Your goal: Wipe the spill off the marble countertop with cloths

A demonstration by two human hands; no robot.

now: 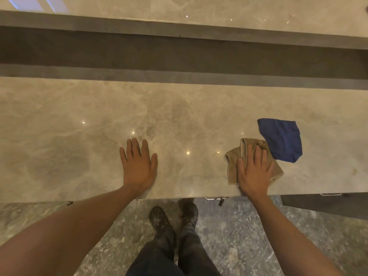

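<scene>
The beige marble countertop (69, 120) runs across the view. A dull, darker smear (179, 114) marks its middle. My left hand (138, 166) lies flat and open on the marble near the front edge, holding nothing. My right hand (254, 172) presses flat on a crumpled tan cloth (232, 160) at the front right. A blue cloth (282, 138) lies loose just beyond and to the right of the tan one, touching its far corner.
A dark recessed ledge (179, 54) runs behind the countertop, with a higher marble shelf (219, 8) past it. Below the front edge are metal drawer handles (217, 198), a speckled stone floor (249, 226) and my shoes (159, 218).
</scene>
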